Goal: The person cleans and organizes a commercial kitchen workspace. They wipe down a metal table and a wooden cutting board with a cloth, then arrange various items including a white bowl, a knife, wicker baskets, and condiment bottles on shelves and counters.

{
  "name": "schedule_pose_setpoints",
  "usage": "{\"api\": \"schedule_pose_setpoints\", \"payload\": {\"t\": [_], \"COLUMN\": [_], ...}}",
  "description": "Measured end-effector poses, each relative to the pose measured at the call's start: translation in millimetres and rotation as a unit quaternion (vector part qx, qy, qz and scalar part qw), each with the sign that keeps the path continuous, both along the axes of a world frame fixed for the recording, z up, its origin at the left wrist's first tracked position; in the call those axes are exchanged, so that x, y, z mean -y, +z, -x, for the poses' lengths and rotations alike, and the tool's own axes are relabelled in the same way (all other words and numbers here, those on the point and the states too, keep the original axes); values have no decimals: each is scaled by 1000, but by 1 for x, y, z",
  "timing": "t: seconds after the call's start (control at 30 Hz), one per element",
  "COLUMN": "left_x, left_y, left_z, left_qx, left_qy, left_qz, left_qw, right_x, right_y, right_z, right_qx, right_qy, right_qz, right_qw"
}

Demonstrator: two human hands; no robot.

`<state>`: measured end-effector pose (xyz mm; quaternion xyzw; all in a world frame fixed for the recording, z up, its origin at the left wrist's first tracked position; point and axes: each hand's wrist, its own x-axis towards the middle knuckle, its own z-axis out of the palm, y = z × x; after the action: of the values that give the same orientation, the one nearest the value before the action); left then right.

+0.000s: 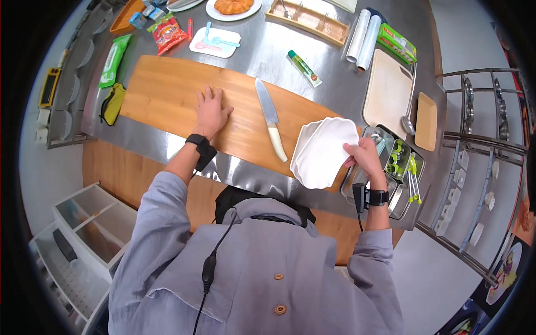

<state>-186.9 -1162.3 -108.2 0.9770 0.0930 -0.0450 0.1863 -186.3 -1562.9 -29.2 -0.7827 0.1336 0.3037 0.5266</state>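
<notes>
My left hand (pixel 211 112) rests palm down, fingers spread, on a long wooden cutting board (pixel 171 86). At the right, my right hand (pixel 363 155) grips the edge of white scalloped plates (pixel 324 153), which look stacked and hang over the board's right end. Between the hands lies a kitchen knife (pixel 270 117) with a cream handle, its blade pointing away from me. A steel tray of divided containers (pixel 402 197) with green-handled tools sits just beside my right hand and is partly hidden by it.
Beyond the board are a green tube (pixel 304 69), a white tray (pixel 215 42) with plastic cutlery, a red snack bag (pixel 167 33) and a wooden compartment box (pixel 307 21). Film rolls (pixel 364 39) and a beige cutting board (pixel 387 90) stand right. A yellow-green pouch (pixel 113 104) lies left.
</notes>
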Motion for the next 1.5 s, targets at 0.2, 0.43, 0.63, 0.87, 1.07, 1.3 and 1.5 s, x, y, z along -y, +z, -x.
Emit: {"api": "schedule_pose_setpoints", "payload": {"t": [0.2, 0.43, 0.63, 0.87, 1.07, 1.3, 1.5], "left_x": [34, 99, 103, 55, 30, 43, 86], "left_y": [11, 8, 21, 18, 13, 7, 51], "left_z": [47, 89, 95, 118, 141, 145, 135], "left_qx": [58, -137, -173, -217, -254, -317, -352], "left_qy": [-8, -61, -91, 21, 78, 39, -76], "left_qz": [275, 457, 477, 501, 542, 527, 549], "left_qw": [960, 877, 857, 838, 797, 787, 754], "right_x": [-6, -11, -5, -33, -34, -54, -60], "right_y": [-19, -41, -70, -70, -102, -113, -31], "right_z": [6, 3, 6, 56, 101, 131, 182], "right_qx": [5, 14, 150, 240, -23, 40, 94], "right_qy": [71, 115, 87, -128, -247, -305, -362], "right_qz": [45, 79, 183, 216, -147, -107, -184], "right_qw": [996, 990, 968, 938, 958, 945, 909]}}
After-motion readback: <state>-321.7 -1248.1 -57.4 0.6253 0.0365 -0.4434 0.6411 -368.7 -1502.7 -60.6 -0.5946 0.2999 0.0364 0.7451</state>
